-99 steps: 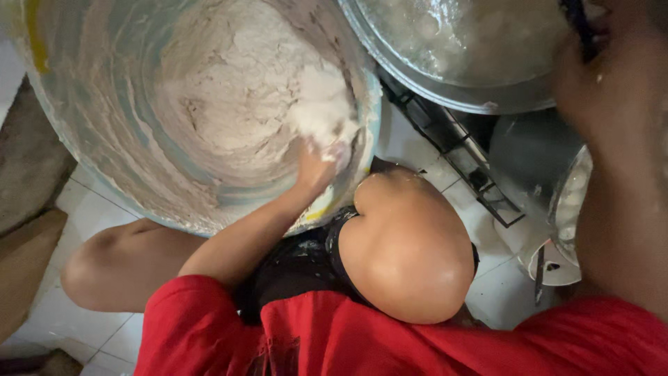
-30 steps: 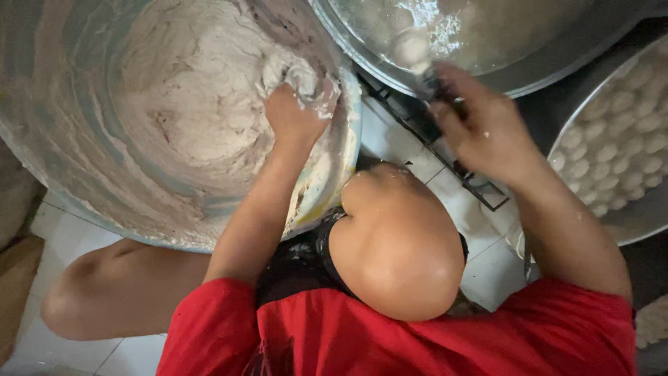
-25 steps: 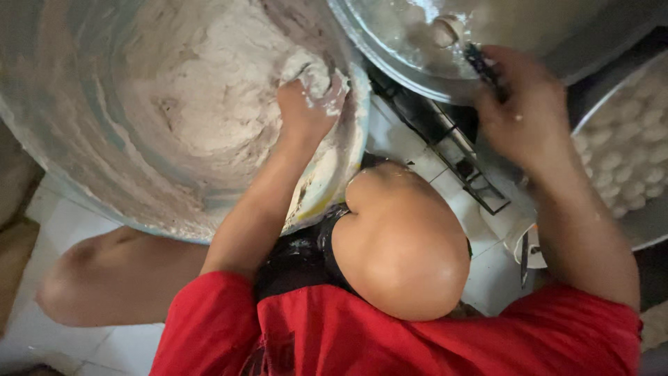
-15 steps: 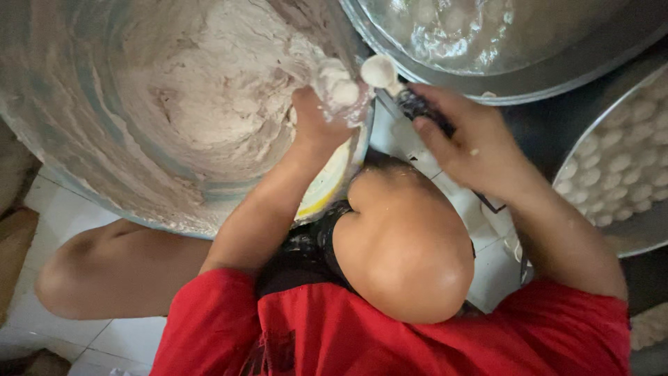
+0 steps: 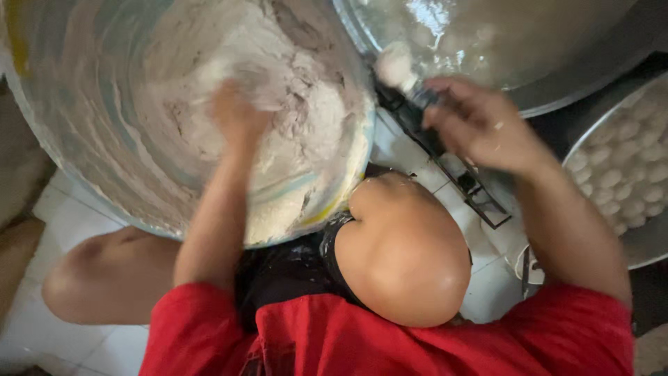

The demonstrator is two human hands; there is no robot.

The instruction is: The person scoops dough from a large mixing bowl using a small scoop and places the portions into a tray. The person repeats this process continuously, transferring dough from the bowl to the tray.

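Note:
My left hand is blurred and deep in the pale, sticky dough that fills a big plastic bowl. Its fingers press into the mass, and their grip is unclear. My right hand is closed on a dark-handled spoon. A round lump of dough sits on the spoon's tip, right between the bowl's rim and the edge of a large metal pot of cloudy liquid.
A metal tray at the right holds several white dough balls. A dark stove frame stands under the pot on the white tiled floor. My bare knee is raised below the bowl.
My left hand has moved from the bowl's right rim back into the middle of the dough. The spoon now carries a dough lump and has shifted toward the pot's edge.

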